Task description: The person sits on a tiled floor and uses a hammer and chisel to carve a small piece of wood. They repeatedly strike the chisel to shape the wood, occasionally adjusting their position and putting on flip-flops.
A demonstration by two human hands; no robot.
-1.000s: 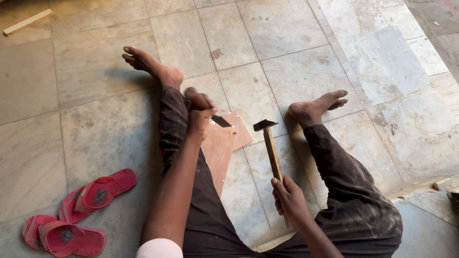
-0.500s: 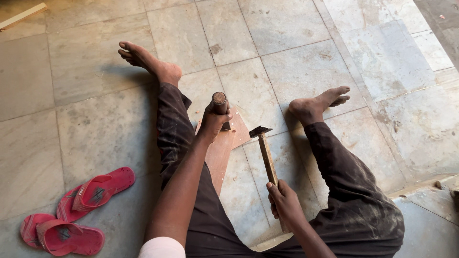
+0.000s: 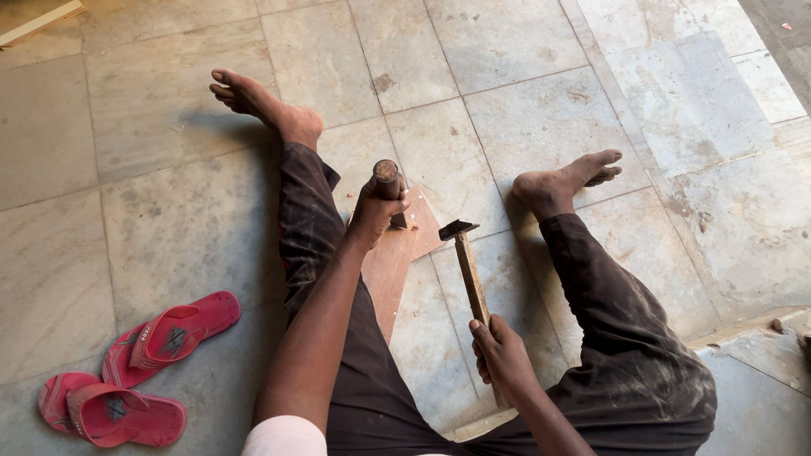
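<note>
I sit on a stone-tiled floor with both legs spread. My left hand (image 3: 372, 211) grips a chisel with a round wooden handle (image 3: 387, 176), held upright with its tip on a reddish-brown wooden board (image 3: 390, 270) that lies between my legs. My right hand (image 3: 500, 353) holds the lower end of a wooden-handled hammer (image 3: 470, 274). The dark metal hammer head (image 3: 457, 228) hovers just right of the chisel and the board's angled end.
A pair of red flip-flops (image 3: 144, 365) lies on the floor at the lower left. A wooden strip (image 3: 38, 23) rests at the top left corner. A raised stone step edge (image 3: 760, 333) runs along the lower right.
My left hand has stood the chisel upright on the board, handle end up. The hammer has come slightly lower and closer to the chisel.
</note>
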